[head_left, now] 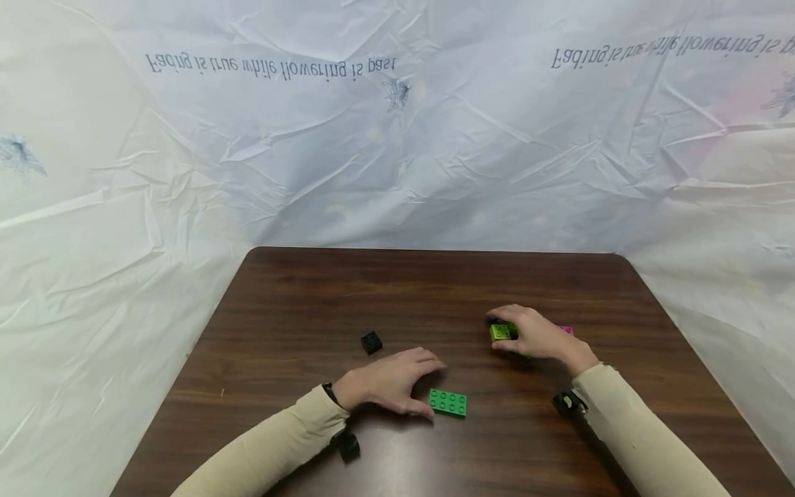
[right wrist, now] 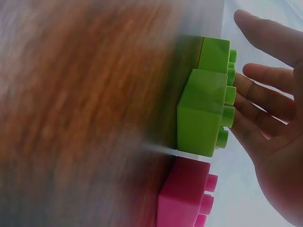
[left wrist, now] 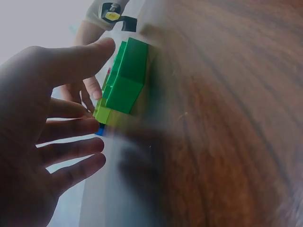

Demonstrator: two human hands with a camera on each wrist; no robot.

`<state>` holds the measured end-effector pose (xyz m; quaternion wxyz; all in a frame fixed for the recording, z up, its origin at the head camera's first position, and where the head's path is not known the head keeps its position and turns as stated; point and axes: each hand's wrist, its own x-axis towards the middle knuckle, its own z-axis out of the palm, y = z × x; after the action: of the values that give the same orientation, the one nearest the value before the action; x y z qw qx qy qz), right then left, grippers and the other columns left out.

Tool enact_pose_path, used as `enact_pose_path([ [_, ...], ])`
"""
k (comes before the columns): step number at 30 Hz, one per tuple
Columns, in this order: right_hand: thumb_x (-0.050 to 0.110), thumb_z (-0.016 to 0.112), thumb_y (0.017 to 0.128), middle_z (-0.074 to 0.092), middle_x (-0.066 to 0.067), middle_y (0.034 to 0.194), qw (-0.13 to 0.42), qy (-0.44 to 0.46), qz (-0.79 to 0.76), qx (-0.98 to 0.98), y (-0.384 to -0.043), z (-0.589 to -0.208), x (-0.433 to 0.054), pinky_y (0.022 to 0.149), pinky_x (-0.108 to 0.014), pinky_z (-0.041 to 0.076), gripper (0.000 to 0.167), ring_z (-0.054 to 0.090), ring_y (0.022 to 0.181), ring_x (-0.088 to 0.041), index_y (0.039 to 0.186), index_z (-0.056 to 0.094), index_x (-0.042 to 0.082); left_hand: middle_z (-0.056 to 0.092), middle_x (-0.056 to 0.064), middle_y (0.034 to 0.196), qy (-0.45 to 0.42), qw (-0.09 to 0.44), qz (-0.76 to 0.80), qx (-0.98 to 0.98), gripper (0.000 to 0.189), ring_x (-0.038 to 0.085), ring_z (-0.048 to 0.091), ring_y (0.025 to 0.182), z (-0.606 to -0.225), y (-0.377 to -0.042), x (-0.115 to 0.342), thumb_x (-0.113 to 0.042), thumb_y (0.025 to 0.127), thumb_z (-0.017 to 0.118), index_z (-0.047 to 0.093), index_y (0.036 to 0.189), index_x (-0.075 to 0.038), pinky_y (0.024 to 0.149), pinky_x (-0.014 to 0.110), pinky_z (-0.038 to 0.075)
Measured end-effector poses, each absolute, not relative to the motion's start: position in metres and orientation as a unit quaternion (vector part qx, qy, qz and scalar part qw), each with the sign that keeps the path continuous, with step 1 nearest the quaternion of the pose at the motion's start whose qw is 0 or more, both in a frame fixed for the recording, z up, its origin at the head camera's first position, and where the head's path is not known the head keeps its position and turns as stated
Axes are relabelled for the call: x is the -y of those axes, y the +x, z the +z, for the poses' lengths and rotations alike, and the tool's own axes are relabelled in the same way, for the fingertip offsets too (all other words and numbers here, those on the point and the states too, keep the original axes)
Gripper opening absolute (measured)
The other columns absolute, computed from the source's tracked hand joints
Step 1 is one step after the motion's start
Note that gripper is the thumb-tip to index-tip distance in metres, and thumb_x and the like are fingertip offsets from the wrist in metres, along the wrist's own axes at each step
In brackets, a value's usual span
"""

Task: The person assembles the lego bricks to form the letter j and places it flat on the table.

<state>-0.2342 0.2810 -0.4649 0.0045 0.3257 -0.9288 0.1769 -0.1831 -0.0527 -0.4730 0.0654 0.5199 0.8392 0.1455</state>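
My left hand (head_left: 393,381) hovers just left of a green building brick (head_left: 448,403), its fingers spread and the thumb near the brick's side. In the left wrist view a gap shows between that hand (left wrist: 42,113) and the green brick (left wrist: 128,78). My right hand (head_left: 537,333) arches over two lime-green bricks, one seen beside the thumb (head_left: 499,332). In the right wrist view its loosely bent fingers stand beside the studs of the lime-green brick (right wrist: 203,111); contact cannot be told. A magenta brick (right wrist: 182,194) lies nearby, partly hidden by the hand in the head view.
A black brick (head_left: 371,342) lies beyond the left hand on the dark wooden table (head_left: 310,290). Part of a blue brick (left wrist: 100,129) shows past the lime-green one. White printed sheeting (head_left: 373,166) hangs behind the table and along both sides.
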Motion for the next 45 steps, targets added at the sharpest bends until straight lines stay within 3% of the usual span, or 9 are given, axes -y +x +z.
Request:
enact_pose_path([
  [19, 0.031, 0.076, 0.085, 0.061, -0.011, 0.127, -0.016, 0.323, 0.161, 0.932, -0.234, -0.464, -0.279, 0.087, -0.044, 0.052, 0.055, 0.06, 0.112, -0.027, 0.131, 0.06, 0.006, 0.056, -0.001, 0.129, 0.534, 0.073, 0.151, -0.829, 0.071, 0.009, 0.051, 0.118, -0.481, -0.178, 0.047, -0.059, 0.086, 0.065, 0.053, 0.137, -0.011, 0.099, 0.023, 0.044],
  [27, 0.024, 0.078, 0.084, 0.064, -0.003, 0.117, -0.003, 0.345, 0.161, 0.925, -0.235, -0.466, -0.281, 0.08, -0.037, 0.054, 0.041, 0.063, 0.101, -0.018, 0.121, 0.067, 0.01, 0.059, -0.006, 0.117, 0.548, 0.05, 0.16, -0.819, 0.057, 0.004, 0.053, 0.108, -0.484, -0.177, 0.043, -0.053, 0.086, 0.069, 0.062, 0.127, -0.014, 0.093, 0.018, 0.045],
  [34, 0.018, 0.08, 0.082, 0.068, -0.004, 0.111, 0.022, 0.359, 0.157, 0.92, -0.234, -0.466, -0.283, 0.079, -0.039, 0.055, 0.034, 0.066, 0.099, -0.021, 0.114, 0.071, 0.01, 0.06, -0.006, 0.112, 0.548, 0.044, 0.153, -0.821, 0.045, 0.003, 0.053, 0.101, -0.486, -0.176, 0.039, -0.046, 0.088, 0.07, 0.066, 0.119, -0.014, 0.086, 0.015, 0.045],
  [45, 0.021, 0.078, 0.084, 0.069, -0.007, 0.116, 0.012, 0.356, 0.16, 0.921, -0.235, -0.469, -0.283, 0.082, -0.04, 0.056, 0.036, 0.066, 0.105, -0.025, 0.117, 0.07, 0.009, 0.061, -0.005, 0.105, 0.527, 0.02, 0.136, -0.839, 0.038, 0.004, 0.054, 0.096, -0.489, -0.176, 0.038, -0.04, 0.089, 0.071, 0.069, 0.114, -0.011, 0.083, 0.016, 0.047],
])
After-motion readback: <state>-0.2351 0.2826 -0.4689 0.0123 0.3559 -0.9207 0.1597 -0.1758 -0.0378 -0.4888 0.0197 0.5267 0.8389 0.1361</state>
